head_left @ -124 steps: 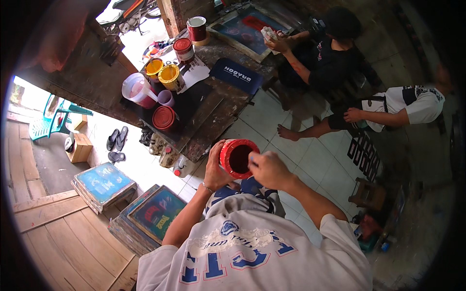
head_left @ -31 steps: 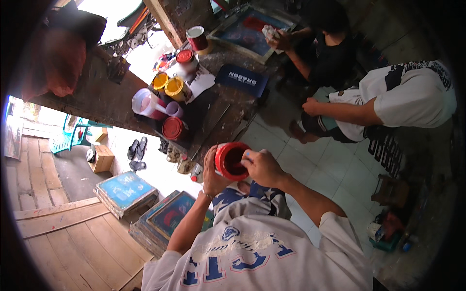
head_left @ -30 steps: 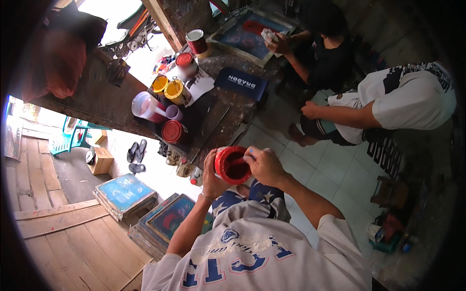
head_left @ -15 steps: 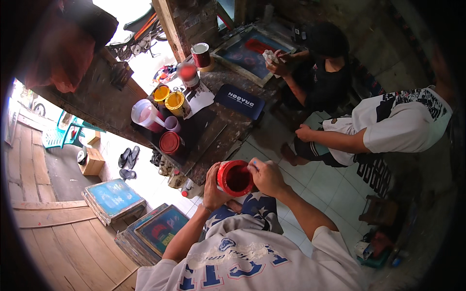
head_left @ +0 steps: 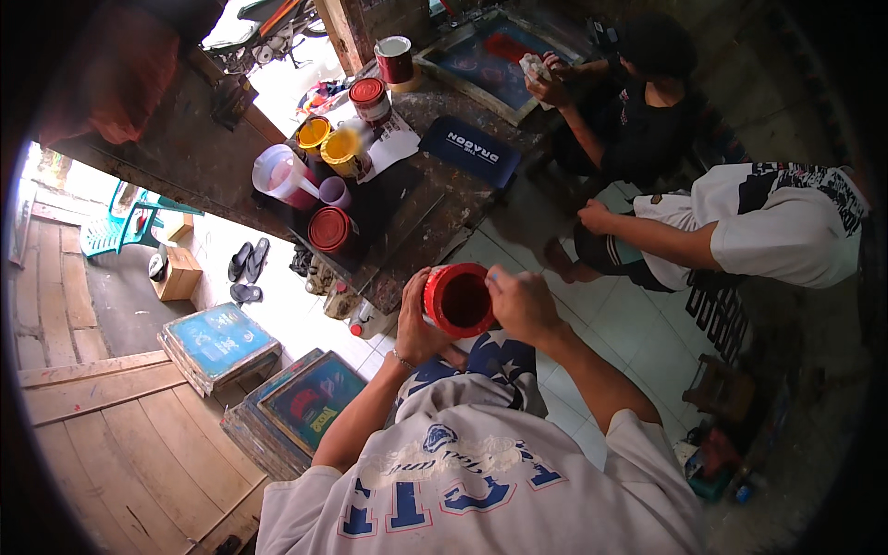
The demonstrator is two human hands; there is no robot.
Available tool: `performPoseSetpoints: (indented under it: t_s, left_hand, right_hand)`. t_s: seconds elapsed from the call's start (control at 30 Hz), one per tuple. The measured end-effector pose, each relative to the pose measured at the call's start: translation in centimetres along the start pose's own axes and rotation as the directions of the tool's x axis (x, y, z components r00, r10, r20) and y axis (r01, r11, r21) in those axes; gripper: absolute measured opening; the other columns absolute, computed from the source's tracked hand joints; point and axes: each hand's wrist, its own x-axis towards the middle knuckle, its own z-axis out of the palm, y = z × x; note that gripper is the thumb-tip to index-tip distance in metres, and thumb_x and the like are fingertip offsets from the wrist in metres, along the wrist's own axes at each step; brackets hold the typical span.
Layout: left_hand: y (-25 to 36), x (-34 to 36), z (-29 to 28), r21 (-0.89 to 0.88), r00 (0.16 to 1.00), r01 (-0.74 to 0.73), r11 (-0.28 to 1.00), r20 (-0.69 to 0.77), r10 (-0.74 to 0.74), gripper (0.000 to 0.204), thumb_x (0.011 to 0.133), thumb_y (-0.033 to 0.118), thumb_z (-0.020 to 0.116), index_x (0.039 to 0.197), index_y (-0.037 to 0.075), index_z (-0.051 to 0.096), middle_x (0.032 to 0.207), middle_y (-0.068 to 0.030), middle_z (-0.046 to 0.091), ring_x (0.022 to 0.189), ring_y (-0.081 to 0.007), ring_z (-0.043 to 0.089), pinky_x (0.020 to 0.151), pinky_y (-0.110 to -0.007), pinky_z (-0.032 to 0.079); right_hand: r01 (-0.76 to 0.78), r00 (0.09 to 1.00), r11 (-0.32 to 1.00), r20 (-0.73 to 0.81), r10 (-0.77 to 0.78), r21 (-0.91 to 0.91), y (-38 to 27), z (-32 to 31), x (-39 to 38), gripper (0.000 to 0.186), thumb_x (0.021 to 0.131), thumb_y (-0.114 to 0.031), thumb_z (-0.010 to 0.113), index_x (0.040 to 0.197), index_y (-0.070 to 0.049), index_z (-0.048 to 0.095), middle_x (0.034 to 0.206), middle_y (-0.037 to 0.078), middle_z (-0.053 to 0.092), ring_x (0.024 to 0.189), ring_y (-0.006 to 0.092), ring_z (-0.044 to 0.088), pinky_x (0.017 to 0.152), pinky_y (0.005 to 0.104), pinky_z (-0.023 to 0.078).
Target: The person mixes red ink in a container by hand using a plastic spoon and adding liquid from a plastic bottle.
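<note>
My left hand [head_left: 419, 322] is wrapped around the side of a red paint can [head_left: 460, 266], held above my lap with its mouth facing up. Dark red paint shows inside it. At the can's right rim is my right hand [head_left: 525, 305], its fingers closed; a small bluish spot shows by the fingertips. What those fingers hold, if anything, I cannot make out. Beyond the can, on the dark worktable [head_left: 407, 242], stands a lidded red can [head_left: 333, 231]. Near it are a small purple cup [head_left: 335, 192] and a translucent pitcher [head_left: 276, 176] with pink contents.
Two yellow paint cans [head_left: 340, 153], another red can [head_left: 370, 100] and a dark blue printed panel [head_left: 469, 151] lie farther back. A co-worker [head_left: 638, 111] holds a white rag by a framed screen [head_left: 444, 55]. Another person [head_left: 731, 227] sits at right. Stacked frames [head_left: 222, 347] stand left.
The view has shifted slightly, and the red can with both hands appears higher and a little to the right. My right hand has stayed at the can's rim.
</note>
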Motion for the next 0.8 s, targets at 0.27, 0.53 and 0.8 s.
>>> performPoseSetpoints:
  t_s: [0.27, 0.53, 0.8]
  left_hand:
    - [-0.6, -0.7, -1.0, 0.051, 1.000, -0.020, 0.998, -0.016, 0.021, 0.111, 0.052, 0.025, 0.099, 0.143, 0.006, 0.039, 0.144, -0.0211, 0.049, 0.134, -0.0398, 0.048, 0.112, -0.048, 0.042]
    - [1.2, 1.6, 3.3, 0.086, 0.980, -0.201, 0.976, 0.032, 0.199, 0.087, 0.058, 0.020, 0.094, 0.134, 0.007, 0.055, 0.132, -0.0160, 0.061, 0.124, -0.0369, 0.056, 0.109, -0.047, 0.041]
    - [0.8, 1.2, 5.5, 0.057, 0.984, 0.021, 0.998, 0.176, -0.030, 0.114, 0.053, 0.026, 0.098, 0.147, 0.005, 0.037, 0.142, -0.0181, 0.052, 0.128, -0.0365, 0.054, 0.108, -0.046, 0.045]
  right_hand:
    - [0.002, 1.000, 1.000, 0.023, -0.002, -0.003, -0.4, 1.9, -0.3, 0.013, 0.092, -0.014, 0.063, 0.087, -0.003, 0.061, 0.069, 0.024, 0.064, 0.072, 0.0447, 0.066, 0.065, 0.0528, 0.053]
    - [0.030, 0.998, 0.991, 0.059, -0.022, -0.129, 1.3, 0.6, -3.8, 0.008, 0.085, -0.013, 0.061, 0.080, -0.007, 0.061, 0.071, 0.020, 0.066, 0.066, 0.0379, 0.069, 0.061, 0.0497, 0.054]
    - [-0.054, 0.998, 0.995, 0.017, 0.055, -0.080, 6.0, 2.6, -3.2, 0.012, 0.083, -0.012, 0.062, 0.086, 0.000, 0.064, 0.076, 0.025, 0.068, 0.074, 0.0429, 0.069, 0.072, 0.0514, 0.055]
